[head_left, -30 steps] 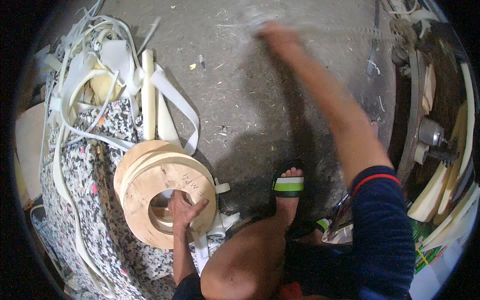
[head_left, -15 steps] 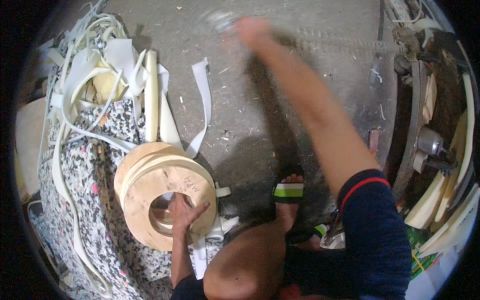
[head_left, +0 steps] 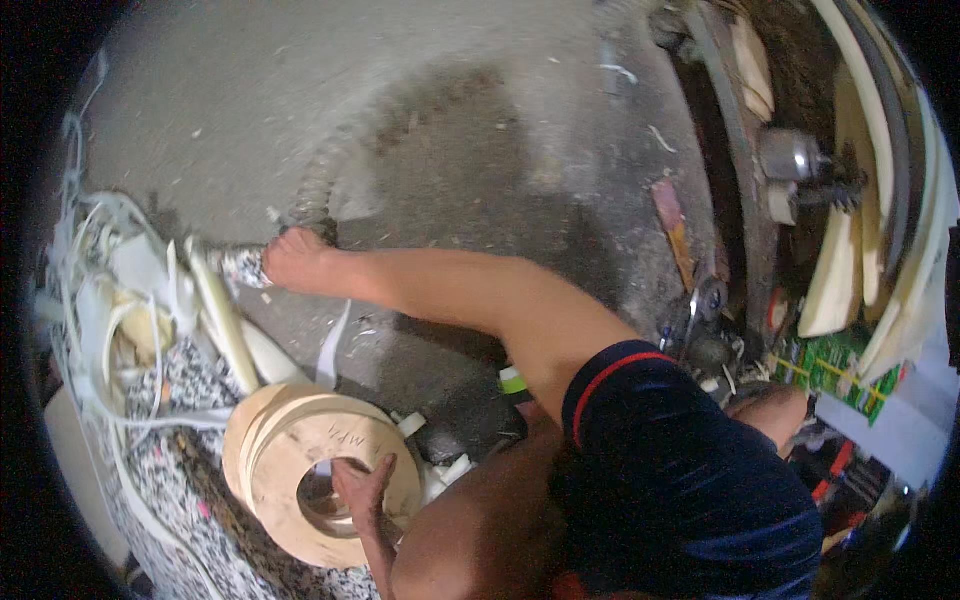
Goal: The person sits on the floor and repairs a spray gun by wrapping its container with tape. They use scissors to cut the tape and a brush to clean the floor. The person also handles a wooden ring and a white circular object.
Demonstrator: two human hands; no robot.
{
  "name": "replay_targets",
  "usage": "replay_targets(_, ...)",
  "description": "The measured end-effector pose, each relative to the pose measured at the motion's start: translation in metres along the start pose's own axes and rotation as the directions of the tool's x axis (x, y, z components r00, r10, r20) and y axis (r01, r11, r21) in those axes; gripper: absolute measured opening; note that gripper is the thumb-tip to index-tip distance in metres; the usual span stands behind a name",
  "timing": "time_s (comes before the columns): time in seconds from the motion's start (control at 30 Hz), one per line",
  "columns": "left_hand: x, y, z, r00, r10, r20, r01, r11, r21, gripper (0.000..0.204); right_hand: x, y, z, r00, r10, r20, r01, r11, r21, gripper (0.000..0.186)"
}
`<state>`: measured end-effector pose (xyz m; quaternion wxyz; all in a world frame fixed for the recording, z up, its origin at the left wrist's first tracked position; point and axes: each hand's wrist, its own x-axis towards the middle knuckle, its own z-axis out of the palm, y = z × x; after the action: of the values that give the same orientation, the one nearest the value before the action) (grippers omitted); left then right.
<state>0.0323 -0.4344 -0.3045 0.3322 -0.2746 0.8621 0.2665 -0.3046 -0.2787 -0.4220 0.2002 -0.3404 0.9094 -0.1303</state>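
Observation:
A stack of pale wooden rings point(head_left: 391, 442) leans on speckled foam near my left knee. My left hand point(head_left: 362, 490) grips the front ring at its hole, fingers inside and thumb over the face. Off to the far left of my reach, my right hand point(head_left: 297, 258) is closed in a fist. A clear coiled hose point(head_left: 318, 190) runs up from the fist, which seems to hold a tool at the hose's end; its shape is blurred and mostly hidden. A speckled light piece point(head_left: 243, 267) shows just beyond the knuckles.
White foam strips point(head_left: 225, 330) lie tangled over the speckled foam block point(head_left: 175, 480) on the left. Along the right edge stand a metal cup-like part point(head_left: 792, 155), cream foam lengths point(head_left: 835, 270) and a green package point(head_left: 835, 370). A red-and-wood stick point(head_left: 673, 230) lies on the floor.
My right hand has swung from the far middle of the floor leftward and nearer, drawing the coiled hose along. The view has turned; my left hand stays on the rings.

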Motion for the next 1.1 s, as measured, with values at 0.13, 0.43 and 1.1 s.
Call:
replay_targets(0.13,-0.01,0.003,0.001,1.0,-0.031,-0.004,0.031,0.999,-0.023,0.084,-0.131,0.159,-0.01,0.985,0.164,-0.053,-0.17,0.979,-0.114,0.023)
replay_targets(0.43,-0.012,0.011,0.006,0.993,0.101,-0.06,-0.106,0.991,-0.078,0.094,-0.422,0.385,-0.093,-0.043,0.918,-0.394,-0.998,-0.018,0.068,0.027)
replay_targets(1.1,-0.033,0.099,0.117,0.829,0.546,-0.116,-0.528,0.835,0.156,0.07,-0.518,0.312,-0.028,0.084,0.988,-0.129,-0.972,0.11,0.209,0.039)
